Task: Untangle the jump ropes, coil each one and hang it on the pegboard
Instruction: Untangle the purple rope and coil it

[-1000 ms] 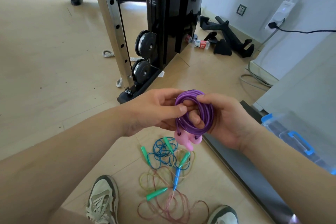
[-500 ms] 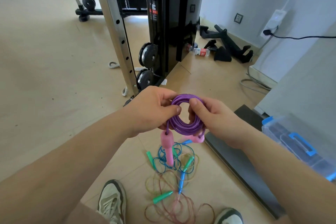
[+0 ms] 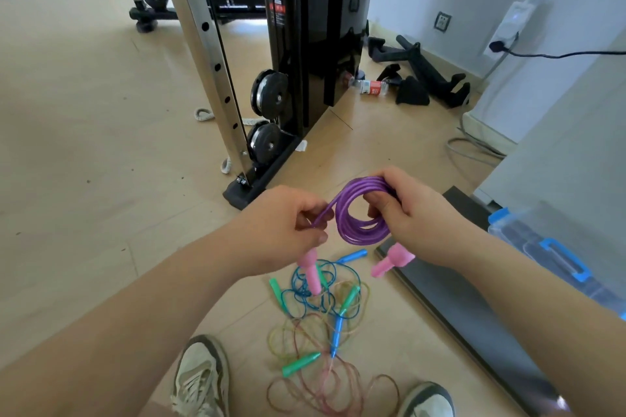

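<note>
Our right hand (image 3: 420, 213) grips the glossy purple rope coil (image 3: 355, 232); our left hand (image 3: 281, 230) pinches its free strand. The clear bin's (image 3: 523, 235) contents are indistinct.

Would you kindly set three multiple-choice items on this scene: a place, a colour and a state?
1. Where does the tangle of jump ropes lie?
A. On the floor by the shoes
B. In a storage box
C. On a pegboard

2. What colour are the handles of the purple rope?
A. Green
B. Pink
C. Blue

3. How is the purple rope held?
A. Loose on the floor
B. Coiled in the right hand, one end pinched by the left hand
C. Hung up

Answers: 1 A, it spreads beside the shoes; 2 B, both dangle pink; 3 B, both hands grip it.
</note>
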Demonstrator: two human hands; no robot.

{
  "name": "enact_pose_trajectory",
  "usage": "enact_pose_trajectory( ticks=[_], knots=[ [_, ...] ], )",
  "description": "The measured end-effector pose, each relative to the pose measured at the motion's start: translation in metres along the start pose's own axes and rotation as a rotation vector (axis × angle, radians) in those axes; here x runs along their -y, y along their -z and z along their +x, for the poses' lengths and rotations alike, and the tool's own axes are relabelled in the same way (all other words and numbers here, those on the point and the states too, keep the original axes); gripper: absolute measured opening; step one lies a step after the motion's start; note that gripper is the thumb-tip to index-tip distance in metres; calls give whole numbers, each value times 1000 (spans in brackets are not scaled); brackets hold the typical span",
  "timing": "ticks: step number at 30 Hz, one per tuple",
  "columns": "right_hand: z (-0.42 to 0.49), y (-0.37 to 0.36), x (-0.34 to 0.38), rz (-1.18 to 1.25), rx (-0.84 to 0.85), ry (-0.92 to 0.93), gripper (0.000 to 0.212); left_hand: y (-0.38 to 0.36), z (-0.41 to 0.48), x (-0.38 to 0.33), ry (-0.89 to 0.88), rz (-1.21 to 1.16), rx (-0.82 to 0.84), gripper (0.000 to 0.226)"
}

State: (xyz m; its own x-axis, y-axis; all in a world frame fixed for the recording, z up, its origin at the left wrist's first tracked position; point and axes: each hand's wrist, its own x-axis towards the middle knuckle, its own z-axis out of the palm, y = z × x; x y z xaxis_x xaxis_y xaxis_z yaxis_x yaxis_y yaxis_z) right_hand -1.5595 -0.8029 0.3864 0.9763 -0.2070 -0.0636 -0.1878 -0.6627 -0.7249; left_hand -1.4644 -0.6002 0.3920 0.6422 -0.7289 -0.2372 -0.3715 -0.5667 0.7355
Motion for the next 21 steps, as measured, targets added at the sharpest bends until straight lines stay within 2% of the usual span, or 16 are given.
enact_pose_trajectory(
  ticks=[5,9,11,13,18,21],
  knots=[
    [2,-3,-6,-10,44,7,9,16,8,17,18,163,4,11],
    [7,-2,-11,-76,5,-1,8,22,7,29,54,207,129,15],
    [10,-5,-13,-90,-11,-40,10,22,7,32,43,169,136,21],
    [14,-7,-15,-108,-34,-94,15,25,7,31,19,34,110,22],
    [16,-16,-15,-209,29,-202,25,33,5,16,34,-536,-76,12],
    [16,-23,-8,-206,72,-222,28,29,7,10,25,-719,-170,14]
  ],
)
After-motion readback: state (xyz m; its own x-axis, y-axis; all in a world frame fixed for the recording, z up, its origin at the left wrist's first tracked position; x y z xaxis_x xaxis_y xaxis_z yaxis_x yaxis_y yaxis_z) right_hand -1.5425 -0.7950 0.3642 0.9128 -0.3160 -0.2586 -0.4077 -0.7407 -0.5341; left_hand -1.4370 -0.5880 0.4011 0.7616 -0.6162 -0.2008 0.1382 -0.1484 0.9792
